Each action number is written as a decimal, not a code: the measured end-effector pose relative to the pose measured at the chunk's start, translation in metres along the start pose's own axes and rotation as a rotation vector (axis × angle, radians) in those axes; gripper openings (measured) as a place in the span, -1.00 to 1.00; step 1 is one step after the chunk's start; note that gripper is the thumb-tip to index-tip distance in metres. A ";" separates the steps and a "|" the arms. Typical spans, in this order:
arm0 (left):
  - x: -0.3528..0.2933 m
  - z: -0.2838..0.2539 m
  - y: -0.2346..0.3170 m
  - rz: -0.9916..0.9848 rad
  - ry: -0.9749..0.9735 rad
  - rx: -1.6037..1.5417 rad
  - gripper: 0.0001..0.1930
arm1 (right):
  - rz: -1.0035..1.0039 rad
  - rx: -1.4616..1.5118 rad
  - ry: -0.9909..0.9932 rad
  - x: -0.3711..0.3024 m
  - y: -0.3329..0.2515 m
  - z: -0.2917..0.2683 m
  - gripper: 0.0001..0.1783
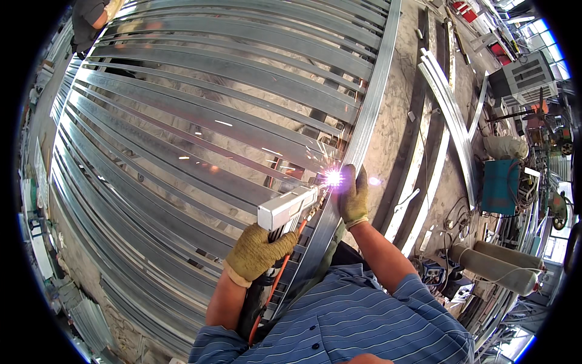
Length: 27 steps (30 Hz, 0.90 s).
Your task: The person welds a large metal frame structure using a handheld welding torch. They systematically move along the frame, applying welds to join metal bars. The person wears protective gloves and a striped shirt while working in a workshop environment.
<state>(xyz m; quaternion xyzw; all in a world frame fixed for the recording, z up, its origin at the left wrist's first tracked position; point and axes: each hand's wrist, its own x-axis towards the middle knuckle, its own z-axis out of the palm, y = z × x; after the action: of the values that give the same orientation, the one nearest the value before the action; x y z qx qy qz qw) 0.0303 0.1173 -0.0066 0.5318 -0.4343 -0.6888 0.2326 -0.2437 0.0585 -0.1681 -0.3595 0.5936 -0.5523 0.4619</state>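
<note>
My left hand (pixel 259 252), in a yellow-tan work glove, is closed around the grip of a grey, boxy handheld welding gun (pixel 285 209). An orange hose (pixel 276 285) and a black cable run from the gun back toward my body. At the nozzle a bright violet-white flare throws sparks, where a slat meets the long metal side rail (pixel 371 109). My right hand (pixel 353 200), gloved alike, lies against that rail just right of the flare, its fingers stretched out. Glare hides the joint itself. Many parallel grey metal slats (pixel 200 115) span the large frame to the left.
Another person (pixel 90 24) is at the frame's far left end. Long metal bars (pixel 451 115) lie on the floor to the right. Beyond them are a teal box (pixel 501 185), a grey cabinet-like unit (pixel 522 79), gas cylinders (pixel 494 267) and loose cables.
</note>
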 end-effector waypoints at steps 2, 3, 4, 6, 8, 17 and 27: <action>-0.001 0.001 -0.002 0.018 0.019 0.007 -0.42 | 0.014 -0.005 0.016 0.000 0.003 -0.002 -0.40; -0.002 0.000 0.000 -0.001 0.008 0.016 -0.43 | 0.039 -0.011 0.022 0.001 0.001 -0.001 -0.39; -0.004 -0.001 0.004 -0.020 -0.004 0.025 -0.45 | 0.064 -0.018 0.027 0.001 -0.002 0.000 -0.38; -0.007 0.001 0.005 -0.010 0.014 0.037 -0.49 | 0.076 -0.109 -0.009 0.001 -0.013 -0.001 -0.36; -0.018 0.005 0.004 -0.039 0.050 -0.020 -0.51 | 0.007 -0.111 0.032 0.002 -0.001 -0.002 -0.35; -0.070 -0.009 0.028 0.138 0.275 -0.439 -0.43 | -0.115 -0.518 0.054 -0.022 -0.018 0.011 0.26; -0.103 -0.008 0.004 0.096 0.348 -0.495 -0.50 | -0.087 -0.890 0.008 -0.046 -0.037 0.026 0.36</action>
<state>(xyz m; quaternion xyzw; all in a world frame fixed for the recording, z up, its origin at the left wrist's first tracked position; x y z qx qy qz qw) 0.0712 0.1935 0.0508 0.5479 -0.2317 -0.6603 0.4584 -0.2073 0.0884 -0.1239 -0.5457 0.7596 -0.2635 0.2363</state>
